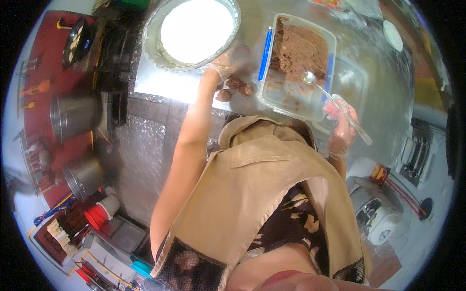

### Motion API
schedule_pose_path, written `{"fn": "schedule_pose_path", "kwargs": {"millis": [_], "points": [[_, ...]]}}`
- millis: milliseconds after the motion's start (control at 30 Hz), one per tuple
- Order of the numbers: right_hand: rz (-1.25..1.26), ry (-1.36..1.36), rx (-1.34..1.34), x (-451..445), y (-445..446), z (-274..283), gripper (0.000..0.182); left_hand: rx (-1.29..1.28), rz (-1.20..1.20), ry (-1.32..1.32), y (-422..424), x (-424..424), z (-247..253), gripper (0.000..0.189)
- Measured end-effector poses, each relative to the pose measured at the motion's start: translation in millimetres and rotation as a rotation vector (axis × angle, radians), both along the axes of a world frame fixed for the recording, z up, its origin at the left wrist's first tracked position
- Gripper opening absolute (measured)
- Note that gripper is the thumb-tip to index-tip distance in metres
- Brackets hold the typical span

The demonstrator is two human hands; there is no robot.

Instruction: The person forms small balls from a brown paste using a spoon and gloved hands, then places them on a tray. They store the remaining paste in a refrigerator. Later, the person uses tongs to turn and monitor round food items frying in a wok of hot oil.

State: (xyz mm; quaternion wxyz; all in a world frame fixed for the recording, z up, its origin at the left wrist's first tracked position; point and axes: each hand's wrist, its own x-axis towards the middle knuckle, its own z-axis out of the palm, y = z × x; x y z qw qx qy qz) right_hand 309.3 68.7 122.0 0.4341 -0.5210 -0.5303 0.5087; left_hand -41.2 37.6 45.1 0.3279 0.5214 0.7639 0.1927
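Note:
My right hand [340, 118], in a clear plastic glove, grips the handle of a metal spoon [309, 78]. The spoon's bowl is over a clear plastic container [287, 98] with blue side clips, which holds a brown, dough-like mixture [302, 47] mostly in its far part. My left hand [225, 62], also gloved and somewhat blurred, is beside the near rim of a large metal bowl [154, 47] with a bright white content. Whether its fingers hold something cannot be made out. Several brown lumps [235, 83] lie on the metal surface just below that hand.
A clear lid [358, 87] lies right of the container on the metal table [386, 80]. A white oval item [393, 35] is at the far right. Left are a dark stove [113, 54], a pan [76, 42] and large metal pots [74, 116]. A fan [382, 225] stands lower right.

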Motion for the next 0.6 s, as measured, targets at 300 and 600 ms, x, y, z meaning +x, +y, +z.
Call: {"fn": "schedule_pose_path", "kwargs": {"millis": [300, 600], "points": [[-0.015, -0.038, -0.064, 18.0, 0.3, 0.6, 0.035, -0.096, 0.021, 0.151, -24.5, -43.9, -33.5, 0.089], [0.047, 0.136, -0.132, 2.8, 2.4, -9.3, 0.036, 0.425, 0.288, 0.328, -135.6, 19.7, -48.6, 0.074]]}}
